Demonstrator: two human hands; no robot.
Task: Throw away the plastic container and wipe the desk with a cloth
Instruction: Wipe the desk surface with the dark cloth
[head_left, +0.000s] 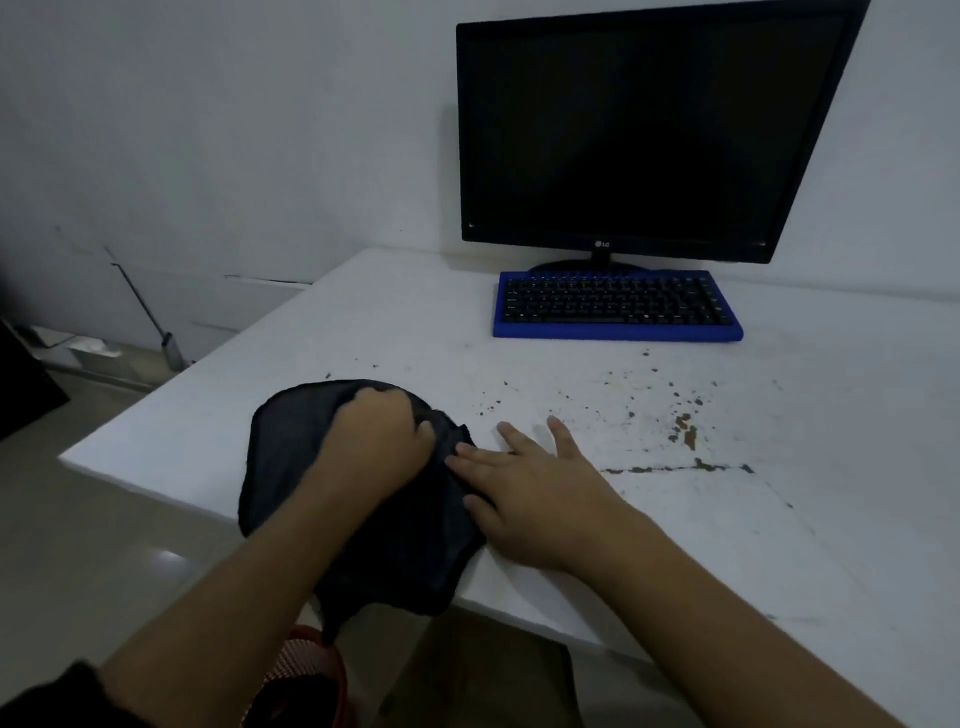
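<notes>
Head cam view, looking down over a big white desk (363, 322) that takes up most of the shot and sits against a pale wall. At the back of it there's a black monitor (639, 130) with a dark screen. Right in front of its stand is a black keyboard (615, 304) in a bright blue frame, sitting flat.

Next down in size is the dark cloth (291, 447). It's on the near left part of the desk, pretty rumpled, and its lower end droops over the front edge toward the floor. The left hand (374, 447) is on top of it with the fingers curled in, clenching a bunch of the fabric. The right hand (535, 488) is just beside it, fingers straight and spread. The palm is flat on the desk, and the thumb and nearest finger rest on the cloth's right edge, not gripping anything.

Below the desk edge, near the left forearm, you can see a bit of some red mesh basket (306, 670), mostly cut off.

Smallest stuff: brown and dark stains (685, 431) are scattered over the desk to the right of the hands, between them and the keyboard, plus a thin dirty streak running along the surface.
</notes>
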